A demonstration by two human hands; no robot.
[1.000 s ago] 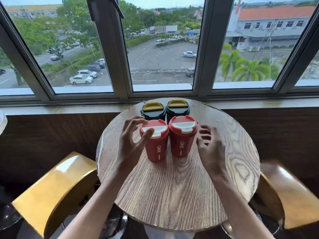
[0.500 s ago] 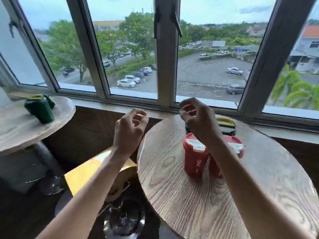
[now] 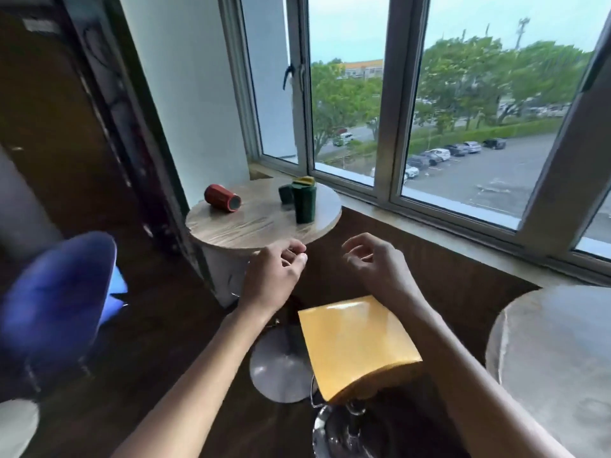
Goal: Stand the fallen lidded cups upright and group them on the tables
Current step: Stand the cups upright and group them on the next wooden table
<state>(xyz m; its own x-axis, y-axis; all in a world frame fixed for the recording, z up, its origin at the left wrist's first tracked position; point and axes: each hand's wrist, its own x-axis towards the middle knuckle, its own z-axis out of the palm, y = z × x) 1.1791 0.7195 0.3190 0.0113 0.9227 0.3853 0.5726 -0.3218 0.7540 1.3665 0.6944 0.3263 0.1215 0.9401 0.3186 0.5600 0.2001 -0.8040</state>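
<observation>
- Step in hand: my read is transit to the far round bench (image 3: 264, 223) by the window; nothing is being handled.
- Left hand (image 3: 274, 279) hangs in the air just short of that bench's near edge. Grip loosely curled, fingers not spread, nothing in it.
- Right hand (image 3: 377, 266) is beside it, over the gap between benches. Grip also loosely curled and empty.
- Red cup (image 3: 222, 198) lies on its side at the bench's left-rear, one round end facing the camera. Too blurred to tell base from lid.
- Dark green cup (image 3: 305, 203) with a yellow lid stands upright at the bench's right side.
- Second dark green cup (image 3: 285, 194) sits just behind-left of it, low; it looks fallen, but I can't tell for certain.
- Next move calls for a reach across to the red cup, a side grasp around the body, a tip onto its base, then a slide next to the green pair. Left hand is the nearer one.
- Yellow stool seat (image 3: 358, 342) sits below the arms; the near bench (image 3: 555, 352) at right shows bare top here.
- Writing: none readable on any cup; motion blur kills it.
</observation>
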